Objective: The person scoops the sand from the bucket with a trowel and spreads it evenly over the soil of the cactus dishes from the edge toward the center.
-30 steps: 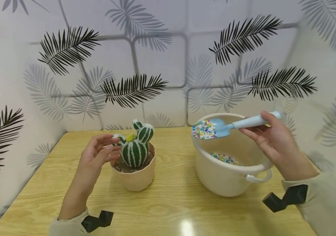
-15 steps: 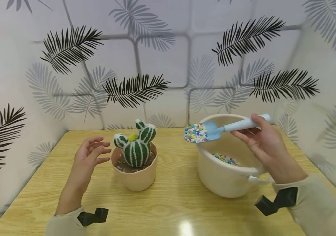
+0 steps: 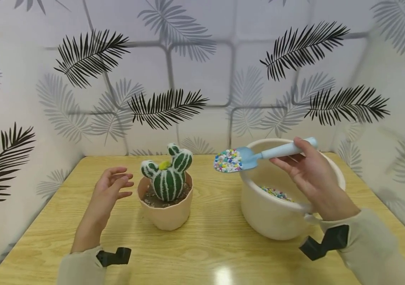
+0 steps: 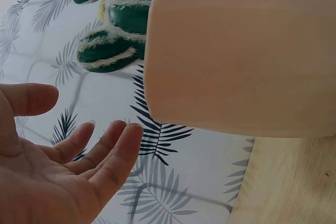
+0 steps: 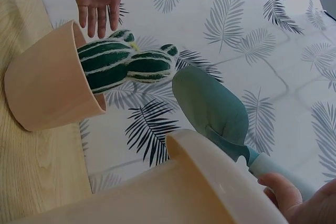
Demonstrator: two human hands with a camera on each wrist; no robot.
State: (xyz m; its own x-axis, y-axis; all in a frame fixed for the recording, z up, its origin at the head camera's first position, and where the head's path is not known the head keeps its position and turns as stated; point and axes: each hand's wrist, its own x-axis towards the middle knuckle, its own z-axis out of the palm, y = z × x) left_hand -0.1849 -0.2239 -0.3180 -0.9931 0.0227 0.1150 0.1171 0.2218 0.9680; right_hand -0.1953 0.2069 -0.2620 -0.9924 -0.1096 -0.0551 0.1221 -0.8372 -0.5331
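My right hand (image 3: 311,170) grips the pale handle of a light blue trowel (image 3: 248,158), held level above the left rim of a cream bucket (image 3: 270,217). Colourful pebbles (image 3: 228,160) heap the trowel's blade, and more of them lie inside the bucket. Left of it stands a peach plant pot (image 3: 168,217) holding soil and a green, white-striped cactus (image 3: 168,184) with a yellow flower. Beside the pot's left side hovers my left hand (image 3: 108,194), its fingers relaxed and apart from the pot. From the right wrist view, the underside of the trowel (image 5: 210,103) hides its load.
Everything stands on a wood-grain table (image 3: 202,253). A pale wall covering (image 3: 202,71) with black and grey leaf prints rises close behind and at both sides. The bucket's side handle is partly covered by my right wrist.
My right hand has moved left with the loaded trowel, from over the bucket towards the pot. My left hand has drawn back left from beside the cactus.
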